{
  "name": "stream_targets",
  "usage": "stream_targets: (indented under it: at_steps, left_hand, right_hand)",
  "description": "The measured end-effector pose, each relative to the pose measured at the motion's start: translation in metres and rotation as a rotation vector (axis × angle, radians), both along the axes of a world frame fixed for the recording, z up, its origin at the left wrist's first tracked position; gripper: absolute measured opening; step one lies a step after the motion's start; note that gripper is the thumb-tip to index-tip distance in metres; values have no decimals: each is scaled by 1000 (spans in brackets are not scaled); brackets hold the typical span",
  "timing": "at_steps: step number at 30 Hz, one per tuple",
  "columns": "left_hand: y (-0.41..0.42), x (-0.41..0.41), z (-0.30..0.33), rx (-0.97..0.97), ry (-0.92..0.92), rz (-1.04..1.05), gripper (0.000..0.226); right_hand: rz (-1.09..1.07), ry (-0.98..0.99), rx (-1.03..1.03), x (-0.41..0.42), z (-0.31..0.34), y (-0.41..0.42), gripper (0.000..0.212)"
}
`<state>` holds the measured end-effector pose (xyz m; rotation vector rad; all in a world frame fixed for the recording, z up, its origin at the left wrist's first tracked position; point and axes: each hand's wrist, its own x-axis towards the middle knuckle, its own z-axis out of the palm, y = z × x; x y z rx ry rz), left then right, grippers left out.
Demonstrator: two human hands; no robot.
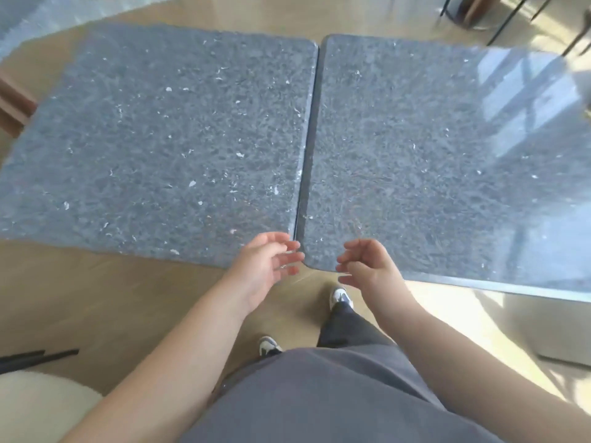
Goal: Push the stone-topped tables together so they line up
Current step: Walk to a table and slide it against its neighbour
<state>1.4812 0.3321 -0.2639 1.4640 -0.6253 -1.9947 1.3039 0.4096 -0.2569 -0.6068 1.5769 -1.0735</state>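
Two grey speckled stone-topped tables stand side by side. The left table and the right table are parted by a thin dark gap running from front to back. Their near edges do not match: the right table's near edge sits a little closer to me. My left hand hovers at the left table's near right corner, fingers apart, holding nothing. My right hand hovers over the right table's near left corner, fingers loosely curled, also holding nothing.
Light wooden floor lies under the tables. A pale cushioned seat with dark legs is at the lower left. Brown wooden furniture sits by the left edge. Thin dark chair legs stand at the top right. My feet are below the gap.
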Motion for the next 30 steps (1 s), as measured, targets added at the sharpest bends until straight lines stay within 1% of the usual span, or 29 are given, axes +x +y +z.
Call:
stream_targets:
  at_steps: [2, 3, 4, 6, 7, 9, 10, 13, 14, 15, 20, 22, 24, 25, 27, 28, 30]
  left_hand:
    - [5, -8, -36, 219, 115, 34, 17]
    - [8, -11, -52, 312, 145, 45, 15]
    - [10, -14, -69, 375, 148, 49, 12]
    - [10, -23, -97, 442, 134, 62, 11]
    - [10, -29, -108, 464, 123, 72, 12]
    - [7, -42, -123, 502, 101, 99, 14]
    - [5, -49, -132, 529, 98, 125, 20]
    - [1, -73, -151, 595, 127, 212, 53]
    - [1, -82, -157, 595, 140, 240, 57]
    - [1, -91, -161, 587, 150, 265, 56]
    - [-4, -117, -179, 506, 221, 412, 47]
    - [-8, -122, -185, 480, 225, 454, 37]
    - [-8, -126, -191, 471, 216, 485, 26]
    - [-8, -128, -193, 469, 212, 490, 26]
    - [-7, -128, -196, 469, 209, 503, 37]
    - [-7, -126, -198, 470, 208, 504, 43]
    - [-8, -124, -200, 461, 199, 489, 46]
  right_hand:
    - [-106, -94, 119, 0, -26, 6, 29]
    - [-166, -142, 179, -1, -38, 9, 27]
    - [-224, -201, 237, -5, -51, 9, 25]
    - [-354, -393, 345, -16, -79, 7, 21]
    - [-424, -506, 397, -23, -92, 6, 26]
    - [-555, -674, 467, -37, -114, 5, 43]
    - [-608, -735, 483, -44, -125, 5, 52]
    - [-724, -871, 466, -56, -147, 5, 71]
    - [-756, -904, 442, -59, -154, 5, 73]
    - [-788, -934, 412, -60, -159, 4, 73]
    - [-891, -1005, 307, -72, -181, -14, 68]
    - [-952, -1044, 295, -76, -188, -24, 70]
    - [-1018, -1072, 281, -76, -193, -31, 64]
    - [-1034, -1077, 263, -76, -194, -33, 56]
    - [-1050, -1054, 230, -79, -194, -33, 45]
    - [-1059, -1029, 225, -82, -195, -32, 42]
    - [-1057, -998, 234, -88, -195, -31, 40]
